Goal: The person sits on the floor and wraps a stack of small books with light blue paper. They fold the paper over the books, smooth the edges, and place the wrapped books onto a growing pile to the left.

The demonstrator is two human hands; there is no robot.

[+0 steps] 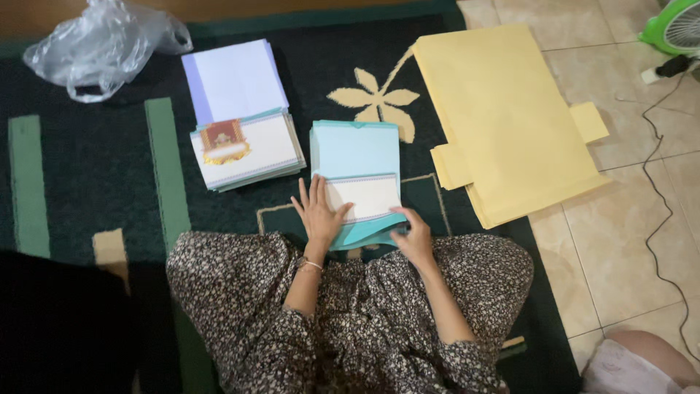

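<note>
A light blue card (356,149) lies open on the dark carpet in front of my knees, with a white panel (367,195) folded up over its near part. My left hand (319,211) rests flat with spread fingers on the left side of that white panel. My right hand (414,235) pinches the near right corner of the blue card. To the left lies a stack of printed cards (246,149) with a red and gold picture on top.
A pile of pale lilac sheets (235,79) lies behind the printed stack. A crumpled clear plastic bag (98,47) sits at the far left. Large yellow die-cut sheets (503,117) lie at the right, half on tiled floor. A green fan (674,25) and black cable (656,182) are at the far right.
</note>
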